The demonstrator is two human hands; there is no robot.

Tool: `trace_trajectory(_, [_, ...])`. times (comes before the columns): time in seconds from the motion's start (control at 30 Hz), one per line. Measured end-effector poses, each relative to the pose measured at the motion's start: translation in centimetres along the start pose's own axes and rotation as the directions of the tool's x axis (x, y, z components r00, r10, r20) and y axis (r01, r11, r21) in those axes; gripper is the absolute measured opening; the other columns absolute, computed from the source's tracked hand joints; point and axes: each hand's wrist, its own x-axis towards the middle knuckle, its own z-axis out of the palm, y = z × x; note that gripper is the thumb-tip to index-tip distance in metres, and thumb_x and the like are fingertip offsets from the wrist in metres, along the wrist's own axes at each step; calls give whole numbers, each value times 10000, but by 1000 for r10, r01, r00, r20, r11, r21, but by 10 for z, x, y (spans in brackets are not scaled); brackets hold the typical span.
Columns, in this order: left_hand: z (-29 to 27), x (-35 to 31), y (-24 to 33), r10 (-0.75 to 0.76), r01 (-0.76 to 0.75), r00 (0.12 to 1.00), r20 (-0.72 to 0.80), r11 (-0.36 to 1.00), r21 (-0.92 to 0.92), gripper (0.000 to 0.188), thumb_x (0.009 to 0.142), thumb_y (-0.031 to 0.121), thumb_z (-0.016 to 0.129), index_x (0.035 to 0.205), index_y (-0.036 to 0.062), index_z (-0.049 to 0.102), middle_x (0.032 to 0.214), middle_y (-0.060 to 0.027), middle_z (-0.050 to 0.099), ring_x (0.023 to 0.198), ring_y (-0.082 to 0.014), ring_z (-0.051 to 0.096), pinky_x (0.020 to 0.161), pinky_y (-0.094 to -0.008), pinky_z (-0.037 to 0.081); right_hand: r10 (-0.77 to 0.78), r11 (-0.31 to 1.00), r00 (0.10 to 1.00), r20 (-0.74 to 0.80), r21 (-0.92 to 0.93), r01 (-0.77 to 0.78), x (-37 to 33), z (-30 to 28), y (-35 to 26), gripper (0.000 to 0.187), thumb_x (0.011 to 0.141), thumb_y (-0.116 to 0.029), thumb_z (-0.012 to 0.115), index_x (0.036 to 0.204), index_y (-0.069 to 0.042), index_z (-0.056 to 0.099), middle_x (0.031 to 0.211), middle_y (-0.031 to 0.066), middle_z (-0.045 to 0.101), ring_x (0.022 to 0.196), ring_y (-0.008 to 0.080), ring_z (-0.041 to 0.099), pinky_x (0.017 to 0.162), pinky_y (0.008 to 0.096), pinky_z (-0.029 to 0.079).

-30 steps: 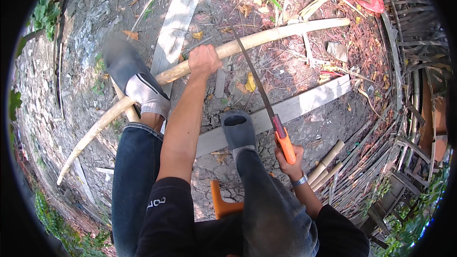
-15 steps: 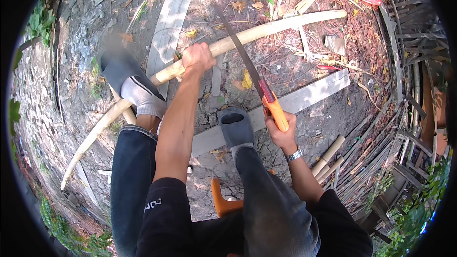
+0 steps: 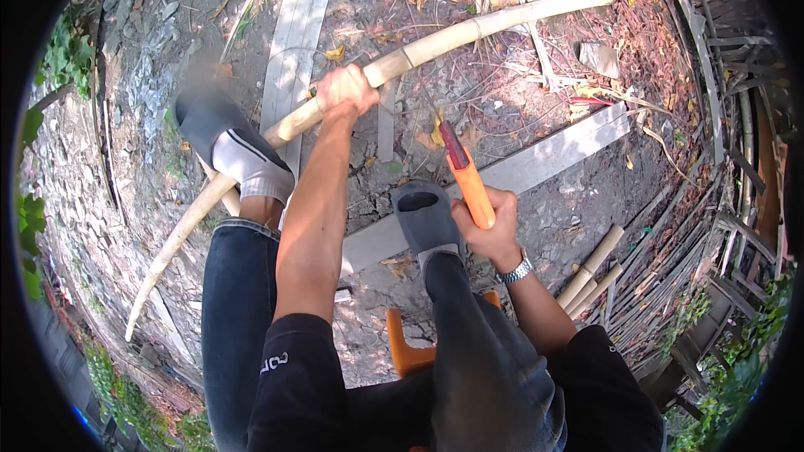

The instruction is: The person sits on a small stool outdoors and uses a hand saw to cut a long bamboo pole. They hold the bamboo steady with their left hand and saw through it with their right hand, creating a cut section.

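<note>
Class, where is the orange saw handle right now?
In the head view, the orange saw handle is right of centre, gripped in the person's right hand, just right of the right grey shoe.

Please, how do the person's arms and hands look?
The left hand and right hand are ungloved. The left sleeve is short and black, with white print near its hem; the right sleeve is black too. A silver, metal-banded watch circles the right arm.

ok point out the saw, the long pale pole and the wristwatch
Saw (image 3: 454, 147), head view, red part of its handle
Pale pole (image 3: 444, 43), head view, its right half
Wristwatch (image 3: 516, 267), head view, its metal band
</note>
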Motion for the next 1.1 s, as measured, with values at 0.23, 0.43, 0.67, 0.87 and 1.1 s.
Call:
trace_trajectory(0.23, [-8, 4, -1, 45, -42, 998, 46, 997, -70, 312, 770, 277, 688, 990, 85, 797, 997, -181, 785, 971, -318, 773, 858, -395, 606, 109, 993, 992, 58, 36, -112, -106, -69, 38, 192, 848, -13, 680, 1013, 44, 758, 640, -30, 594, 600, 24, 526, 561, 239, 450])
trace_trajectory(0.43, [-8, 5, 6, -28, 32, 996, 81, 998, -45, 327, 741, 260, 707, 982, 62, 802, 987, -182, 788, 959, -321, 775, 841, -386, 608, 91, 981, 994, -58, 177, -79, -59, -33, 50, 87, 847, -30, 681, 856, 48, 719, 613, -30, 571, 577, 32, 504, 524, 262, 422])
trace_trajectory(0.67, [-4, -4, 8, 32, -27, 997, 75, 998, -55, 357, 749, 242, 661, 1028, 64, 795, 1034, -215, 777, 1008, -342, 764, 900, -412, 600, 4, 993, 997, -76, 120, 5, 33, 7, 26, 103, 796, -62, 700, 733, 9, 659, 566, 20, 562, 526, 75, 514, 501, 305, 427])
trace_trajectory(0.87, [-5, 6, 5, 6, -10, 995, 100, 999, 34, 237, 751, 240, 718, 896, 79, 815, 914, -164, 794, 891, -319, 787, 787, -385, 627, 113, 990, 991, -64, 88, -107, -95, -31, 23, 57, 801, -26, 701, 768, 20, 703, 583, 6, 598, 553, 41, 537, 509, 272, 431])
trace_trajectory(1.1, [-23, 8, 15, 31, -24, 973, 227, 999, -31, 313, 781, 280, 693, 966, 61, 818, 941, -204, 785, 920, -311, 788, 810, -408, 615, -74, 994, 993, -91, -87, 66, 71, 18, 16, 179, 800, -134, 732, 720, 9, 659, 564, 86, 581, 511, 121, 547, 513, 333, 445])
